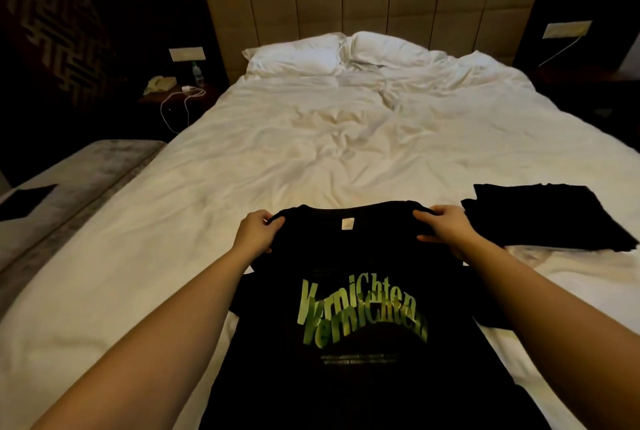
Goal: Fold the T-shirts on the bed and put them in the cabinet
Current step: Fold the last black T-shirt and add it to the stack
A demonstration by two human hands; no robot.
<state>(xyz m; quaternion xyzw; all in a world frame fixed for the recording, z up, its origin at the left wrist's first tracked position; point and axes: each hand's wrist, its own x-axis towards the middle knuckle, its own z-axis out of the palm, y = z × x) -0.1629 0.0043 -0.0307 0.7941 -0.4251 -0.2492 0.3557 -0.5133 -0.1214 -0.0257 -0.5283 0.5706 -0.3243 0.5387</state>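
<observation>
Our two bare forearms stretched forward, our left hand (257, 229) curled in a grip with knuckles up, our right hand (446, 226) likewise gripping, thumb tucked underneath, wrists level

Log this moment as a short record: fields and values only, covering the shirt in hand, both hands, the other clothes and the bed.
shirt in hand: black T-shirt with green lettering, print side up, spread on the bed
left hand: grips the shirt's left shoulder
right hand: grips the shirt's right shoulder
other clothes: folded black pile on the bed, to the right of the shirt
bed: white rumpled sheet, two pillows at the headboard
fold state: shirt not yet folded
cabinet: not in view
</observation>
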